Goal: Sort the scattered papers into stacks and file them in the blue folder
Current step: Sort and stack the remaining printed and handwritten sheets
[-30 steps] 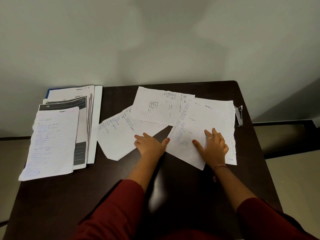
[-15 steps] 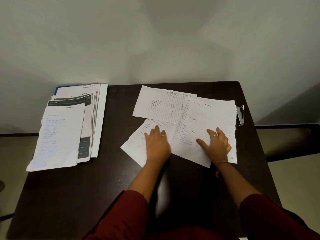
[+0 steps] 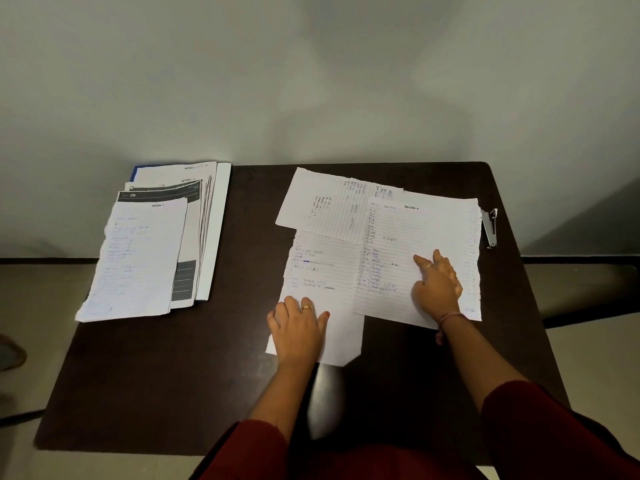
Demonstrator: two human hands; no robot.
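Three lined handwritten sheets lie on the dark table (image 3: 173, 375). My left hand (image 3: 298, 327) presses flat on the near sheet (image 3: 325, 271), which lies upright in the middle. My right hand (image 3: 438, 287) rests with spread fingers on the right sheet (image 3: 429, 230). A third sheet (image 3: 329, 202) lies behind, partly under the right one. At the far left sits a stack of papers (image 3: 138, 258) on the blue folder (image 3: 133, 173), of which only a corner shows.
A metal stapler (image 3: 490, 226) lies at the table's right edge, beside the right sheet. The wall stands close behind the table. Floor shows on both sides, and the near table edge is by my body.
My left hand has slid the near sheet to the right and turned it upright, drawing it toward me beside the right sheet. My right hand has stayed on the right sheet.
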